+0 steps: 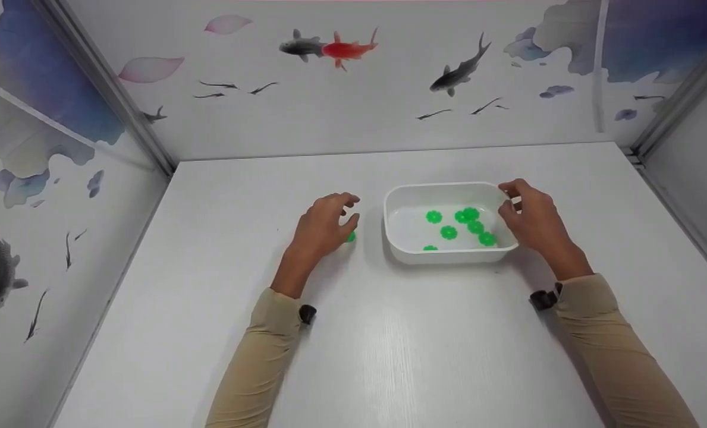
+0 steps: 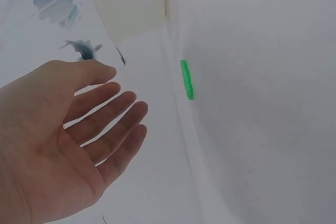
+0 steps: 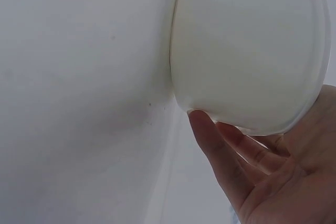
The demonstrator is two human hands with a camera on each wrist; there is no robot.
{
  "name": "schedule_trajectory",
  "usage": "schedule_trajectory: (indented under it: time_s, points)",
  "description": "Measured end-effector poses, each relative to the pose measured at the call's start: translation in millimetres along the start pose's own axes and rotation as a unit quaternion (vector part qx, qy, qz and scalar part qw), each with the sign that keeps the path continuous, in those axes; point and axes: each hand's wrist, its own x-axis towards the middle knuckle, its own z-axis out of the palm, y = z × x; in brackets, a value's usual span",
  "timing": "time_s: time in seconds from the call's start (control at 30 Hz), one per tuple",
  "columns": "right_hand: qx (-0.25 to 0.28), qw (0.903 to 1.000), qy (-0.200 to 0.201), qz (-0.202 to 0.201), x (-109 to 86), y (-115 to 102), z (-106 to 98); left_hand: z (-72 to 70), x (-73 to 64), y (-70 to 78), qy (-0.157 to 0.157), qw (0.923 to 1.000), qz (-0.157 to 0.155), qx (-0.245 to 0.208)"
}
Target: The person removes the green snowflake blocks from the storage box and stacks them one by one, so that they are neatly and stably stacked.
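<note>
A white plastic tub (image 1: pixel 448 257) stands on the white table, with several small green flower-shaped pieces (image 1: pixel 449 232) lying on its floor. My right hand (image 1: pixel 534 217) is at the tub's right end and holds it there by the rim. In the right wrist view, the thumb (image 3: pixel 215 150) lies against the tub's outer wall (image 3: pixel 241 51), and the other fingers are partly hidden behind it. Left of the tub, my left hand (image 1: pixel 323 226) hovers with parted fingers near another green piece (image 2: pixel 187 80), holding nothing. The hand partly covers that piece in the head view.
Behind the table (image 1: pixel 210 297) rises a white back wall (image 1: pixel 359 107) printed with fish and petals. A similar printed panel (image 1: pixel 121 214) borders the left side, and a plain panel (image 1: pixel 692 119) the right. Each wrist carries a small black camera (image 1: pixel 307 314).
</note>
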Motion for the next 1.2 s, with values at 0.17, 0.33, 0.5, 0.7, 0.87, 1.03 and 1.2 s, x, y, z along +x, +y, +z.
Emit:
schedule_trajectory:
  time_s: [0.17,0.33,0.5,0.7,0.87,1.03,1.2]
  points:
    - [-0.007,0.9999,0.004,-0.006,0.8,2,0,0.6,0.8,8.7,0.029,0.9991,0.023,-0.019]
    - [-0.007,1.0,0.005,-0.004,0.7,1,0,4.3,2.3,20.8,0.031,0.9979,0.04,-0.04]
    - [-0.003,1.0,0.005,-0.004,0.9,0,-1,9.6,4.0,33.5,0.022,0.9968,0.054,-0.054]
    - [-0.001,1.0,-0.007,0.007,0.3,0,-1,19.7,5.3,46.3,0.004,0.9952,0.077,-0.06]
    - [-0.002,0.9999,-0.008,0.008,-0.1,0,-1,28.1,8.1,60.1,-0.008,0.9934,0.098,-0.059]
    - [0.001,1.0,-0.007,0.002,0.7,0,0,37.4,11.9,74.3,-0.019,0.99,0.126,-0.059]
    - [-0.006,1.0,0.001,-0.007,0.9,3,0,49.3,18.0,85.3,-0.033,0.9851,0.15,-0.078]
